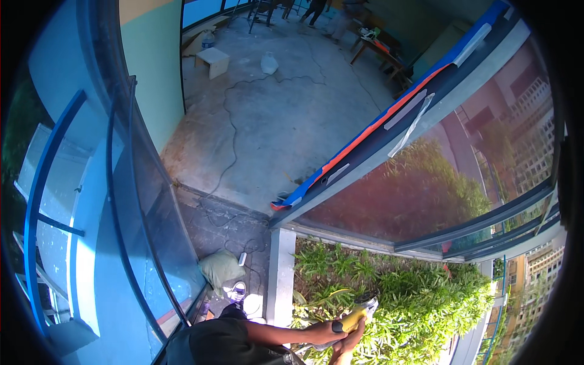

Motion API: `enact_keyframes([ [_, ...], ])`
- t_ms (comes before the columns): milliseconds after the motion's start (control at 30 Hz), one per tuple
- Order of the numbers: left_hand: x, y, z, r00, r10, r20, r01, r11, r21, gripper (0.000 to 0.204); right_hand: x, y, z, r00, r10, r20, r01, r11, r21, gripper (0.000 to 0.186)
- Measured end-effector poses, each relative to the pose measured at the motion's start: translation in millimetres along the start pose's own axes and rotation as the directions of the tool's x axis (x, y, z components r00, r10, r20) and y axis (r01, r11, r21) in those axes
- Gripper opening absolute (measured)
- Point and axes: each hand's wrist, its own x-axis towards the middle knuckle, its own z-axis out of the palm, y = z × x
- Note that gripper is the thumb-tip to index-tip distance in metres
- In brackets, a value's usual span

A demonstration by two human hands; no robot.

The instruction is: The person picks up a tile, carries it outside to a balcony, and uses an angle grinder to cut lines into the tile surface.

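A yellow angle grinder (351, 320) with a dark rear end and a metallic head is held up over green plants, right of a narrow pale wall. My left hand (325, 332) is closed around its rear part, the forearm reaching in from the left. My right hand (354, 340) comes from the lower edge and grips the tool's body from the near side. The fingers are partly hidden. The head points away from me, and its disc shows only as a dark, blurred shape. A yellow cord (337, 293) curves above the leaves beside it.
The pale wall (281, 274) stands left of the plants (420, 286). A window frame (401, 121) with blue and orange strips runs up right. Near my shoe (237, 291) lie a greenish sack (220, 269) and cords. Inside are a white stool (213, 62), a table (380, 50) and people.
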Motion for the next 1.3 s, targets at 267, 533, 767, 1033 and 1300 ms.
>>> enact_keyframes([
  [267,5.2,-11.3,4.8,1.0,-0.021,0.022,0.021,0.999,0.028,0.083,-7.7,0.0,5.7,0.998,-0.018,-0.065,0.017,1.0,-0.02,0.053],
  [533,17.7,-28.5,14.9,0.997,-0.061,0.04,0.059,0.997,0.055,0.087,-11.1,0.3,9.4,0.995,-0.031,-0.091,0.035,0.998,0.046,0.051],
  [767,15.9,-25.4,11.5,0.998,-0.035,0.05,0.032,0.998,0.046,0.086,-8.4,2.7,5.3,0.996,-0.009,-0.087,0.015,0.998,0.063,0.049],
  [1033,0.3,-2.8,3.3,1.0,-0.017,-0.021,0.017,1.0,0.001,0.072,-4.9,1.7,4.7,0.999,-0.027,-0.029,0.028,1.0,0.013,0.053],
  [1300,10.2,-19.2,9.5,0.999,0.008,-0.037,-0.008,1.0,0.001,0.072,1.9,7.8,-7.3,1.0,-0.014,0.004,0.014,0.999,0.038,0.053],
])
